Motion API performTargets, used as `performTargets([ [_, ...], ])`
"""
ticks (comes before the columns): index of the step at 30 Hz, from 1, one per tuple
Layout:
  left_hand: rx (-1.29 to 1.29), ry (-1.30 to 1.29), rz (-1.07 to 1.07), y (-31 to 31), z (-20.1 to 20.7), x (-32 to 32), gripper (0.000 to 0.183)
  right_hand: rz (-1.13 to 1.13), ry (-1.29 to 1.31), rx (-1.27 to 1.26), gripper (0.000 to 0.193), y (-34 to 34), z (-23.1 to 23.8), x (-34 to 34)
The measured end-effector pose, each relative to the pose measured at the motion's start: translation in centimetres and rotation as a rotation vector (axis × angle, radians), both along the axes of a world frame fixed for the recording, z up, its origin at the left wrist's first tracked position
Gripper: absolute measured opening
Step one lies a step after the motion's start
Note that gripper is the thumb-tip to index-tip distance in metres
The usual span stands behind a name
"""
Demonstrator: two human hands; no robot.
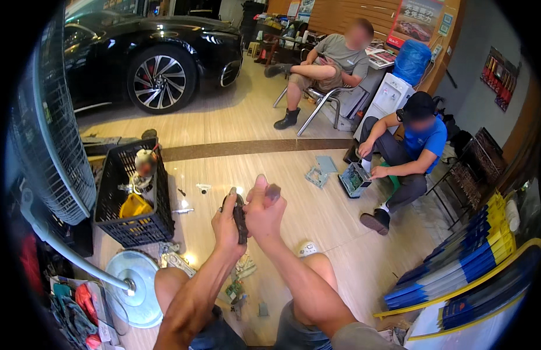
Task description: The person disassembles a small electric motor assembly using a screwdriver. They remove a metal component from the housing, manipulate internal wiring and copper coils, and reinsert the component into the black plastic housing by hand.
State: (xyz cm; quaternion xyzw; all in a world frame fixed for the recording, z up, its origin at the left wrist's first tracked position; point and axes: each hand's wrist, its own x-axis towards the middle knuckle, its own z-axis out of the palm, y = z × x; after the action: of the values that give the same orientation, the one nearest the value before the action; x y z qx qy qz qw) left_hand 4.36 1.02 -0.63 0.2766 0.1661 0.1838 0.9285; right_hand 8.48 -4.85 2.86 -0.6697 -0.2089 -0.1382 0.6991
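Note:
My left hand (226, 224) is closed around a dark, flat, rounded part (241, 219), held upright above the floor. Close against its right side, my right hand (266, 213) makes a fist with the thumb up. Out of that fist sticks the end of a dark, faceted handle (273, 192), apparently a screwdriver's; the rest is hidden by my fingers. Below my hands, between my legs, lie a green circuit board (234, 290) and pale metal pieces (245, 266). More metal parts (176, 257) lie by my left knee.
A black plastic crate (133, 230) holding parts stands at left, beside a standing fan (54, 128) with a round base (133, 291). At right a seated person (419, 143) handles an opened metal-cased device (355, 179). Farther back are another seated person (340, 55) and a black car (107, 58).

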Motion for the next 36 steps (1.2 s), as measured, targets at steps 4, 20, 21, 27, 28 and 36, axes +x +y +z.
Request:
performTargets([
  [4, 0.06, 0.02, 0.041, -0.1, 1.3, -0.2, 0.027, -0.037, 0.135, 0.034, 0.024, -0.1, 0.9, -0.1],
  [20, 0.161, -0.009, 0.19, -1.3, 0.8, 0.8, 0.026, -0.21, -0.374, -0.092, 0.027, -1.7, -0.7, -1.6],
  [21, 0.178, 0.0, 0.162, -1.0, 0.5, 0.8, 0.023, -0.211, -0.357, -0.094, 0.027, -1.6, -0.8, -1.6],
  [27, 0.137, -0.012, 0.099, 0.3, 1.2, 0.3, 0.02, -0.135, -0.342, -0.011, 0.041, -0.3, 0.0, -1.8],
  [28, 0.14, 0.017, 0.082, 0.4, 1.5, 0.4, 0.02, -0.109, -0.247, 0.03, 0.042, -0.2, -0.3, -1.4],
  [36, 0.413, -0.054, 0.089, 0.9, -0.4, 1.4, 0.035, 0.149, 0.017, 0.19, 0.028, -1.3, -0.1, 0.0],
])
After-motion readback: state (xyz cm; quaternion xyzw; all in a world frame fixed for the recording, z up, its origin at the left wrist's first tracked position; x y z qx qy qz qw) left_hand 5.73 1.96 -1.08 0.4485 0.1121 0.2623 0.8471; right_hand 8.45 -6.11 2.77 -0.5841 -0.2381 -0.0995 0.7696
